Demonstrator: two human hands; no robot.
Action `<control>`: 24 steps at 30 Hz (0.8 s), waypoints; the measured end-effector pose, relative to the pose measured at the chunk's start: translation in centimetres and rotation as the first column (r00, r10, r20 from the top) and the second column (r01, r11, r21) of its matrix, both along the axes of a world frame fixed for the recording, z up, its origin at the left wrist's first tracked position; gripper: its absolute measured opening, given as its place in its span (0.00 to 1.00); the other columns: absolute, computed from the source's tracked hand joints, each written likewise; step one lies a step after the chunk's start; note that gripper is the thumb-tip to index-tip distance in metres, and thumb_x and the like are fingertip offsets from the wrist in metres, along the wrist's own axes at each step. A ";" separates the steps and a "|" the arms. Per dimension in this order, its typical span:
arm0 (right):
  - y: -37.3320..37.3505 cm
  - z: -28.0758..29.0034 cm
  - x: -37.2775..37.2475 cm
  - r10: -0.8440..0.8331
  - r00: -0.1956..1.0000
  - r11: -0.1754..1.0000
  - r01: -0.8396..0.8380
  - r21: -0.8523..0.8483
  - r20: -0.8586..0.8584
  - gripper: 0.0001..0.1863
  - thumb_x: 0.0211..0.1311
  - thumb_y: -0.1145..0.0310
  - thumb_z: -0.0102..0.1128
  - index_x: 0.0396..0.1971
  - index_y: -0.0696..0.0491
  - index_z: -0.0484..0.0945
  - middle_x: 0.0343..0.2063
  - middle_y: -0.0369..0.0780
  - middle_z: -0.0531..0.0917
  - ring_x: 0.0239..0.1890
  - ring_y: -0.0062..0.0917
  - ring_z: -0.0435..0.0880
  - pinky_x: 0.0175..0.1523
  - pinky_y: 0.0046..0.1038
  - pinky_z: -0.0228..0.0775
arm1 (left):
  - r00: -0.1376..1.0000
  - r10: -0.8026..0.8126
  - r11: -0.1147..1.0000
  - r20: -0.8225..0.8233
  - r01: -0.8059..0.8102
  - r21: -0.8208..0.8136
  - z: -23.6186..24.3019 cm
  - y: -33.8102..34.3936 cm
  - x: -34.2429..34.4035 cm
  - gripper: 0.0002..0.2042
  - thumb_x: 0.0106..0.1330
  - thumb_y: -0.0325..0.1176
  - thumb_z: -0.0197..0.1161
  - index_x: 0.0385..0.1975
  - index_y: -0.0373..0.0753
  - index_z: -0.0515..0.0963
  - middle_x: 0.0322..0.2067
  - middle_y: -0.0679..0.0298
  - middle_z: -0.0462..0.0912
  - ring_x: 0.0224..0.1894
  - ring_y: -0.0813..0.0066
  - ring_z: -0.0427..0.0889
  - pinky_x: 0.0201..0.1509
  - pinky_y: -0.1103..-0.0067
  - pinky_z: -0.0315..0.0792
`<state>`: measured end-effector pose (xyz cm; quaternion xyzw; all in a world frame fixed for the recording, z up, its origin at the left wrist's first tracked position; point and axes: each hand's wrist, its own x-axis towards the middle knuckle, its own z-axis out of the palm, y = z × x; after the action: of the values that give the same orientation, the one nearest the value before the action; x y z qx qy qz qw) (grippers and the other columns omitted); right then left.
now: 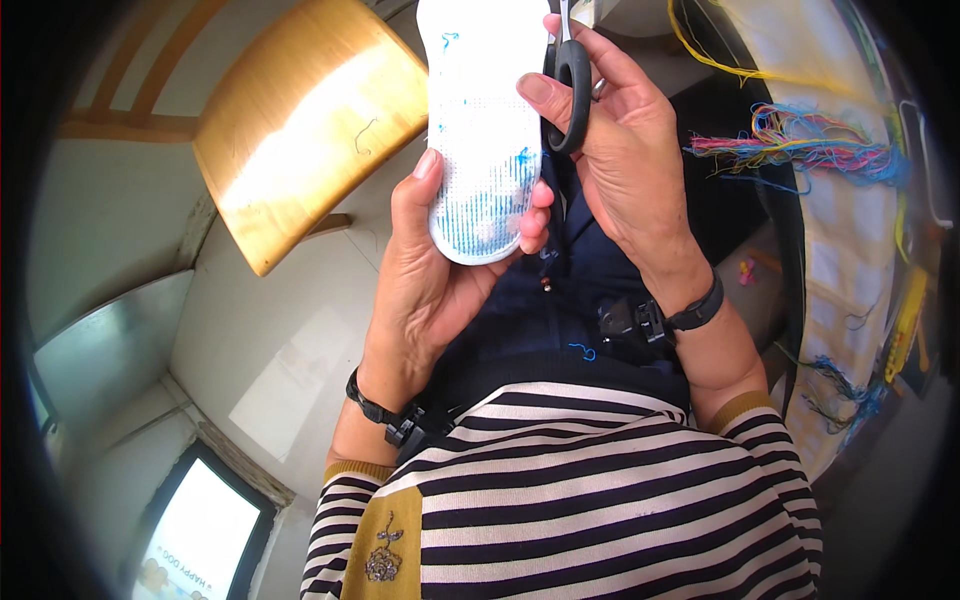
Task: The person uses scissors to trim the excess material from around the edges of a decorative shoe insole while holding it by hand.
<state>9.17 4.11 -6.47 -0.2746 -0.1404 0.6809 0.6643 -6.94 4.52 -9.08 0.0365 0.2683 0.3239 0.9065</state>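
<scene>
Left hand: my left hand (425, 275) cups the white insole (485, 120), thumb and fingers pinching its lower end.
Right hand: my right hand (620, 140) grips black scissors (568, 75), at three o'clock of the insole.
Chair: wooden chair (300, 120) at nine o'clock.
Threads: coloured threads (810, 140) at three o'clock.

Both my hands up in front of my chest, close together.

My left hand (425, 270) is cupped palm-up just left of the black scissors (568, 85), thumb raised, fingertips curled inward. My right hand (620, 140) sits right against those scissors, thumb pressed across, fingers through the handle. Both wrists wear 1 black strap each, forearms bent up.
</scene>
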 end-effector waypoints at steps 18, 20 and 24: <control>-5.6 0.4 3.4 -0.258 -0.265 0.963 -0.144 0.227 0.929 0.32 0.39 0.87 0.65 0.51 0.57 0.75 0.33 0.42 0.73 0.31 0.23 0.77 0.35 0.23 0.72 | 0.995 0.061 0.998 -0.077 -0.063 -0.012 0.4 0.7 -0.6 0.16 0.64 0.32 0.57 0.47 0.33 0.64 0.32 0.52 0.76 0.29 0.68 0.73 0.31 0.76 0.68; -7.6 1.3 4.3 -0.251 -0.394 0.961 -0.215 0.177 0.884 0.36 0.31 0.87 0.65 0.51 0.56 0.76 0.34 0.44 0.71 0.32 0.32 0.76 0.37 0.28 0.72 | 0.999 0.044 0.999 0.008 -0.045 0.013 -0.2 1.0 -1.2 0.18 0.65 0.33 0.54 0.49 0.27 0.64 0.35 0.48 0.78 0.31 0.64 0.78 0.35 0.73 0.74; -9.4 2.6 5.4 -0.278 -0.545 0.942 -0.316 0.113 0.791 0.37 0.29 0.86 0.65 0.51 0.55 0.77 0.35 0.47 0.72 0.32 0.36 0.76 0.37 0.31 0.72 | 0.999 0.046 0.999 0.018 -0.046 0.020 0.1 1.3 -1.1 0.20 0.64 0.32 0.55 0.50 0.26 0.62 0.35 0.46 0.78 0.30 0.62 0.79 0.34 0.73 0.74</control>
<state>14.54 -5.26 -3.90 -0.6056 -0.7672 0.0526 0.2048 -8.08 5.80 -8.97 0.0367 0.2577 0.3478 0.9007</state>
